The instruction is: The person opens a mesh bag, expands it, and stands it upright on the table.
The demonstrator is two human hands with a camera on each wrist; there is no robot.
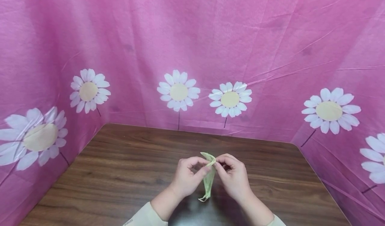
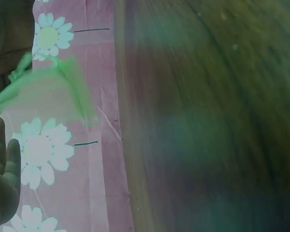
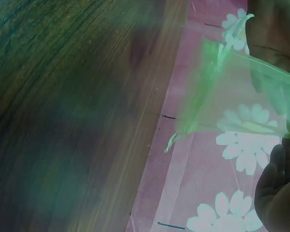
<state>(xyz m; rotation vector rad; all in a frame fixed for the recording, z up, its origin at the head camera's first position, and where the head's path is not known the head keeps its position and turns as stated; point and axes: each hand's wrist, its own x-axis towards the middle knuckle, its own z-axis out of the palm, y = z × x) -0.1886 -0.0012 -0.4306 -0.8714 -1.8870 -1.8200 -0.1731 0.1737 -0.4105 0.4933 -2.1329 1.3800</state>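
Between the two hands hangs a thin, see-through light-green drawstring pouch (image 1: 208, 183) with a thin cord (image 1: 204, 199) at its lower end. Fingers and thumb of the left hand (image 1: 187, 177) pinch its upper edge from the left. From the right, the right hand (image 1: 236, 177) pinches the same edge, its fingertips close to the other hand's. A corner of the cloth sticks up above the fingers. In the left wrist view the pouch (image 2: 77, 89) is blurred. The right wrist view shows the pouch (image 3: 198, 96) spread out, with cord ends (image 3: 170, 143) at its sides.
Beneath the hands lies a dark brown wood-grain table (image 1: 120, 172). A pink cloth (image 1: 192, 35) printed with several white daisies stands behind and along both sides of the table. Pale sleeves (image 1: 147, 216) cover the forearms.
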